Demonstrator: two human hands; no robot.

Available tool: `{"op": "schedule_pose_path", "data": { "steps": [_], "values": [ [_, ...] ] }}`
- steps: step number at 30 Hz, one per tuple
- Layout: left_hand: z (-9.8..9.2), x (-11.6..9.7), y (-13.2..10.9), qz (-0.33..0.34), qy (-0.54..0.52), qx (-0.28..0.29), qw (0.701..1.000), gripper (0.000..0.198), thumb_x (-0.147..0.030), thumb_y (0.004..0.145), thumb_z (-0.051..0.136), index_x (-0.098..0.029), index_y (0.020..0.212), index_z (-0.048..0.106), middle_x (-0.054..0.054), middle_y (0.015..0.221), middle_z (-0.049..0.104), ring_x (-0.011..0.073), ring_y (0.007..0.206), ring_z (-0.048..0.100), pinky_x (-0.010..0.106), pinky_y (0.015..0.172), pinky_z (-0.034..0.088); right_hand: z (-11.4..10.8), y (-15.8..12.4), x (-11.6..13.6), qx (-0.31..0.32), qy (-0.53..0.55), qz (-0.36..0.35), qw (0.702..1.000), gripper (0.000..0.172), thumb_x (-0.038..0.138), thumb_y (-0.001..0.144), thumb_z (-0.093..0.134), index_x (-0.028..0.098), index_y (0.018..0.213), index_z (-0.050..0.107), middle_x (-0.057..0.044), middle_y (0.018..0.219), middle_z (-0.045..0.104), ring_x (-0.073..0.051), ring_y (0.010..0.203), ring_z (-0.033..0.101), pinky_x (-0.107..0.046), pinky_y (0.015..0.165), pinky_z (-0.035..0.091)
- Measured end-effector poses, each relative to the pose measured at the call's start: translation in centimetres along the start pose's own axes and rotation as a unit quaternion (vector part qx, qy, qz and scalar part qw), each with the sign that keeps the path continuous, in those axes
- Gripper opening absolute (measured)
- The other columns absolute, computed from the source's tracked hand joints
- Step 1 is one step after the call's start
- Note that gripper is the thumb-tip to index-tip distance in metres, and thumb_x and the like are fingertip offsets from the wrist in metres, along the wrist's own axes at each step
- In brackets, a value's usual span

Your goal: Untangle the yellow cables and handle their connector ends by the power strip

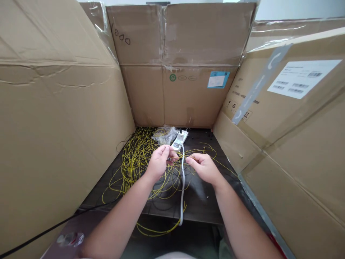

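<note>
Cartons (188,97) wall us in on three sides, and on the bench (201,205) a clear bag (165,136) lies crumpled beside the power strip (184,136), yellow showing through; inside or behind, we can't tell. Thin, yellow, looping wires (134,162) tangle to our left! Our right hand (205,167) pinches a few between thumb and forefinger; our left hand (158,162) presses its fingers together, their grip too small to read.

Tall brown cardboard panels (188,97) stand on three sides of a dark counter (203,203); a pale wall (302,10) shows above.
</note>
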State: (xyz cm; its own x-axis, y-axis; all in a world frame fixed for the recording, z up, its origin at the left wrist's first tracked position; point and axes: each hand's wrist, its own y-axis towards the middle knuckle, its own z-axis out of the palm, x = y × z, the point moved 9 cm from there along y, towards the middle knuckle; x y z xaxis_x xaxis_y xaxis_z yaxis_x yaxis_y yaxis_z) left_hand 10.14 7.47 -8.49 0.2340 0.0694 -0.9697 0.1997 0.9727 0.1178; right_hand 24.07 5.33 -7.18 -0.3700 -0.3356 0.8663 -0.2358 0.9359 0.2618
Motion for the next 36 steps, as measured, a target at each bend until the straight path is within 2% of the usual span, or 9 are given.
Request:
{"op": "schedule_pose_path", "data": {
  "steps": [6, 10, 13, 16, 20, 23, 26, 31, 36],
  "values": [
    [-1.8, 0.2, 0.4, 0.021, -0.141, -0.066, 0.988, 0.018, -0.026, 0.075, 0.060, -0.015, 0.088, 0.057, -0.001, 0.063, 0.054, 0.0093, 0.059, 0.052, 0.024, 0.061, 0.045, 0.0, -0.1, -1.2, 0.005, 0.019, 0.024, 1.000, 0.039, 0.042, 0.080, 0.049, 0.017, 0.054, 0.035, 0.005, 0.053, 0.028, -0.006, 0.050, 0.023, -0.021, 0.046, 0.021],
    [-2.2, -0.4, 0.2, 0.025, -0.334, -0.044, 0.941, 0.011, -0.018, 0.076, 0.056, -0.017, 0.086, 0.058, -0.004, 0.055, 0.047, 0.0106, 0.066, 0.054, 0.031, 0.076, 0.045, -1.1, -0.2, -2.1, -0.047, 0.011, 0.023, 0.999, 0.040, 0.042, 0.079, 0.052, 0.016, 0.053, 0.036, 0.005, 0.051, 0.028, -0.006, 0.049, 0.025, -0.021, 0.046, 0.021],
    [-2.2, -0.7, -0.5, 0.036, -0.384, -0.007, 0.923, 0.013, -0.022, 0.082, 0.048, -0.017, 0.083, 0.060, -0.006, 0.042, 0.036, 0.0106, 0.059, 0.050, 0.032, 0.078, 0.044, -2.7, -0.4, -3.1, -0.120, 0.039, 0.036, 0.991, 0.033, 0.042, 0.079, 0.052, 0.015, 0.060, 0.047, 0.005, 0.049, 0.033, -0.006, 0.046, 0.027, -0.021, 0.044, 0.022],
    [-2.0, -0.2, -1.2, 0.048, -0.321, 0.023, 0.946, 0.019, -0.027, 0.084, 0.046, -0.016, 0.083, 0.062, -0.006, 0.035, 0.031, 0.0112, 0.055, 0.048, 0.033, 0.078, 0.044, -3.8, -0.6, -3.0, -0.159, 0.066, 0.025, 0.985, 0.029, 0.041, 0.079, 0.053, 0.015, 0.067, 0.054, 0.005, 0.048, 0.036, -0.006, 0.044, 0.030, -0.021, 0.043, 0.024],
    [-1.3, -0.5, -1.6, 0.071, -0.059, 0.038, 0.995, 0.012, -0.024, 0.076, 0.059, -0.015, 0.081, 0.064, -0.001, 0.054, 0.055, 0.0103, 0.058, 0.052, 0.028, 0.073, 0.044, -3.8, -0.7, -0.3, -0.113, 0.053, -0.020, 0.992, 0.028, 0.040, 0.079, 0.054, 0.014, 0.069, 0.059, 0.004, 0.050, 0.040, -0.006, 0.046, 0.032, -0.020, 0.044, 0.027],
    [0.2, -2.0, -1.7, 0.096, 0.143, 0.069, 0.983, 0.022, -0.025, 0.071, 0.064, -0.016, 0.091, 0.065, 0.006, 0.091, 0.064, 0.0155, 0.082, 0.057, 0.027, 0.077, 0.043, -2.8, -0.7, 2.3, -0.047, 0.031, -0.042, 0.998, 0.028, 0.039, 0.079, 0.053, 0.014, 0.070, 0.061, 0.003, 0.052, 0.041, -0.006, 0.048, 0.033, -0.020, 0.045, 0.028],
    [2.2, -3.4, -2.2, 0.140, 0.256, 0.106, 0.951, 0.021, -0.028, 0.074, 0.062, -0.017, 0.091, 0.066, 0.006, 0.095, 0.064, 0.0178, 0.089, 0.057, 0.029, 0.081, 0.043, -2.3, -0.6, 4.5, -0.023, 0.002, -0.061, 0.998, 0.029, 0.039, 0.080, 0.052, 0.013, 0.069, 0.062, 0.002, 0.054, 0.044, -0.007, 0.051, 0.035, -0.020, 0.047, 0.030],
    [2.9, -3.9, -3.0, 0.179, 0.315, 0.065, 0.930, 0.019, -0.028, 0.082, 0.052, -0.016, 0.085, 0.067, 0.003, 0.072, 0.065, 0.0134, 0.067, 0.058, 0.025, 0.068, 0.044, -3.2, -0.2, 5.3, -0.074, -0.004, -0.060, 0.995, 0.029, 0.039, 0.080, 0.053, 0.014, 0.072, 0.064, 0.001, 0.055, 0.048, -0.008, 0.052, 0.039, -0.020, 0.048, 0.031],
    [3.0, -4.7, -3.7, 0.176, 0.275, 0.085, 0.942, 0.023, -0.027, 0.082, 0.051, -0.014, 0.069, 0.065, 0.002, 0.063, 0.058, 0.0112, 0.061, 0.052, 0.023, 0.061, 0.040, -2.9, 0.1, 2.6, -0.078, 0.188, 0.013, 0.979, 0.030, 0.041, 0.077, 0.057, 0.013, 0.067, 0.059, 0.006, 0.043, 0.034, -0.004, 0.039, 0.026, -0.019, 0.038, 0.020]
  ]
}}
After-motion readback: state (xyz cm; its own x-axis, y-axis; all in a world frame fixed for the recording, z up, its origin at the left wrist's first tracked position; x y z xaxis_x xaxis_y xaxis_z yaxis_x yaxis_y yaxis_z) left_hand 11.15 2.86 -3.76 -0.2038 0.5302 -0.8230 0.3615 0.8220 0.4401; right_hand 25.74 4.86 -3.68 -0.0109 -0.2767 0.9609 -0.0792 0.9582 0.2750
